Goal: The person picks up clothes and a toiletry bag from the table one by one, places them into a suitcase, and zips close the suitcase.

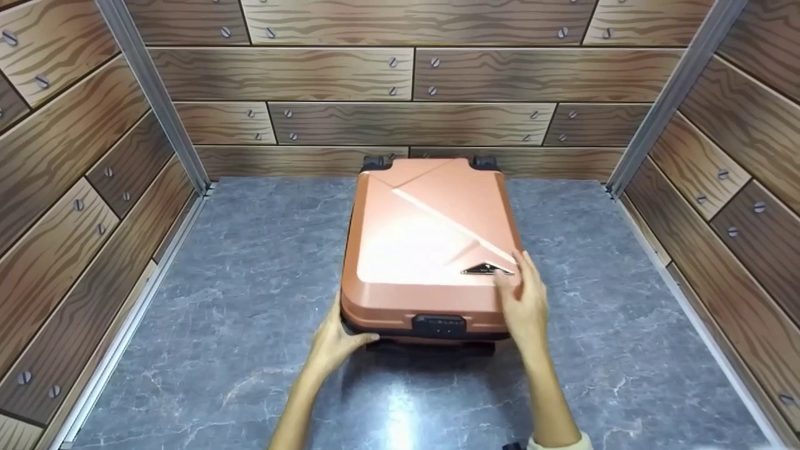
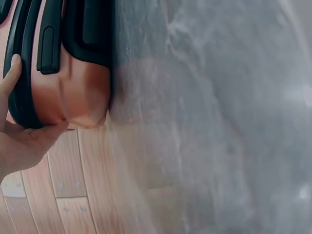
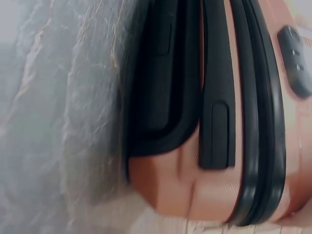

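A rose-gold hard-shell suitcase (image 1: 431, 212) lies flat on the floor, its wheels at the far end. A black combination lock (image 1: 439, 325) sits on its near end; a black side handle (image 3: 217, 97) shows in the right wrist view. My left hand (image 1: 333, 340) grips the near left corner, thumb on the near end and fingers along the left side. At the near right edge is my right hand (image 1: 525, 306), its thumb over the top shell by the dark triangular badge (image 1: 484, 269) and its fingers at the right edge. The suitcase's underside is hidden.
Grey marble-patterned flooring (image 1: 262, 262) surrounds the suitcase. Wood-plank-patterned walls (image 1: 350, 75) stand behind it and on both sides, with metal strips (image 1: 153, 94) at the corners. A small dark object (image 1: 512, 446) is cut off at the bottom edge.
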The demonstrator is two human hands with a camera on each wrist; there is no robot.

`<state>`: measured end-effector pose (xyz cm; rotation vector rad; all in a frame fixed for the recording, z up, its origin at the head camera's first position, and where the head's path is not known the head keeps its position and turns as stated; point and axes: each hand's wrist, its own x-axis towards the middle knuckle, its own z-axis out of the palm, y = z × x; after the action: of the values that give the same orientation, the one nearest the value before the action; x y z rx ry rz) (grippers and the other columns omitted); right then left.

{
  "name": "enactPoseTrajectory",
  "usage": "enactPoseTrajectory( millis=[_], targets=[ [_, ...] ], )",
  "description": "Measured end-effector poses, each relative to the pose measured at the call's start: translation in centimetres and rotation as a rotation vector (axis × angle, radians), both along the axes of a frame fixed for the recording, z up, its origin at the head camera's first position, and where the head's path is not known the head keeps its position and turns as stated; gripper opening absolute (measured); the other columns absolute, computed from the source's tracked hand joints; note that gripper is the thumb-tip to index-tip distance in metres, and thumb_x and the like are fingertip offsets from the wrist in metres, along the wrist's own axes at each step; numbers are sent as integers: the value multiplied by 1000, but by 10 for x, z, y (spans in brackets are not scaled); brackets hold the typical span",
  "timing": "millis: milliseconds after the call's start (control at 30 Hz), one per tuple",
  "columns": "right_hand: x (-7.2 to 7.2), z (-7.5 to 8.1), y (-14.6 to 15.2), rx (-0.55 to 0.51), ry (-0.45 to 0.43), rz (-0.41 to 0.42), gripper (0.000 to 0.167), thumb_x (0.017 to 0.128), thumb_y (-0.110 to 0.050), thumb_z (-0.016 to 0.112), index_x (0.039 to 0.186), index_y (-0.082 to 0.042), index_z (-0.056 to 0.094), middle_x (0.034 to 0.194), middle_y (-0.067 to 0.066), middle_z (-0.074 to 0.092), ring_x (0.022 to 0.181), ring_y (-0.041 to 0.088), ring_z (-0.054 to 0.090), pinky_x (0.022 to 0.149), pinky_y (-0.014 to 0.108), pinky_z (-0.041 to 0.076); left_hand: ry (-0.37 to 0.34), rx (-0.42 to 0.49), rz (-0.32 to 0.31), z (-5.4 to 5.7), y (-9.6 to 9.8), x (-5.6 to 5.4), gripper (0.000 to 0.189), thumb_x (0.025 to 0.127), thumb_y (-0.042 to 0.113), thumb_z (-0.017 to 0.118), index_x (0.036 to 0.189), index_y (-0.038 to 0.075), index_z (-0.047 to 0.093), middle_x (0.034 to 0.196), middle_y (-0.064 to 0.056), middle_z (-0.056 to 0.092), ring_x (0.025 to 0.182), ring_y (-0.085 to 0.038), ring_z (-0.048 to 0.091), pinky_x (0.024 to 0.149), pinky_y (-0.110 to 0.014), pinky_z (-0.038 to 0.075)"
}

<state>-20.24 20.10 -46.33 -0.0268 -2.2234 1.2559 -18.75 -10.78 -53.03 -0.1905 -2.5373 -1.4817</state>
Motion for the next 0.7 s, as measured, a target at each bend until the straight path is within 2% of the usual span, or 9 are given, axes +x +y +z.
enactPoseTrajectory(
  millis=[67,167,300,367,400,500,600,667,700],
  targets=[
    [1,-1,10,-143,-9,32,43,94,-20,52,132,0,46,136,18,42,125,32,36,102,44,27,72,-58,-5,2,4,1,121,58,33,86,145,-2,9,147,-25,15,131,-40,20,103,-52,20],
    [1,-5,25,-410,-90,80,42,99,-21,41,132,5,44,133,18,45,121,23,41,100,32,32,280,-232,21,10,16,2,132,53,36,87,143,-6,0,148,-26,-5,134,-39,0,106,-52,9],
    [0,-18,41,-656,-282,123,48,101,-24,31,137,7,33,133,18,41,104,8,49,91,23,37,613,-436,79,32,40,4,129,51,46,85,143,-5,9,147,-28,-1,133,-43,1,104,-57,10],
    [0,-27,46,-696,-363,134,47,101,-20,29,140,6,28,131,18,41,96,3,51,87,23,39,697,-502,55,45,57,6,119,55,50,82,141,-3,19,145,-30,7,132,-45,9,102,-58,17],
    [0,-32,48,-702,-398,138,47,101,-19,28,141,6,26,129,17,43,92,1,51,86,23,39,716,-537,30,50,67,7,113,58,51,80,140,-1,23,144,-29,11,131,-45,13,100,-53,27],
    [-1,-45,50,-713,-463,155,46,99,-13,28,141,6,24,119,11,51,86,1,54,83,25,41,717,-660,-103,62,98,10,99,66,52,74,140,3,29,144,-25,18,131,-41,18,97,-45,35],
    [0,-55,55,-707,-487,163,46,97,-9,30,139,11,25,105,4,57,83,2,55,81,26,43,789,-773,-222,66,132,7,92,71,52,71,140,5,33,145,-20,23,132,-37,20,100,-43,31],
    [-1,-60,56,-697,-483,169,44,96,-5,33,136,14,28,101,2,59,81,2,56,79,25,44,881,-817,-268,66,152,3,87,72,50,71,138,5,37,144,-18,28,132,-36,22,105,-50,18],
    [-1,-62,57,-682,-476,166,44,95,-5,35,134,15,30,101,3,60,81,3,56,79,25,44,916,-838,-274,65,161,0,85,72,50,71,138,6,39,144,-17,30,132,-34,23,105,-50,18]
  ],
)
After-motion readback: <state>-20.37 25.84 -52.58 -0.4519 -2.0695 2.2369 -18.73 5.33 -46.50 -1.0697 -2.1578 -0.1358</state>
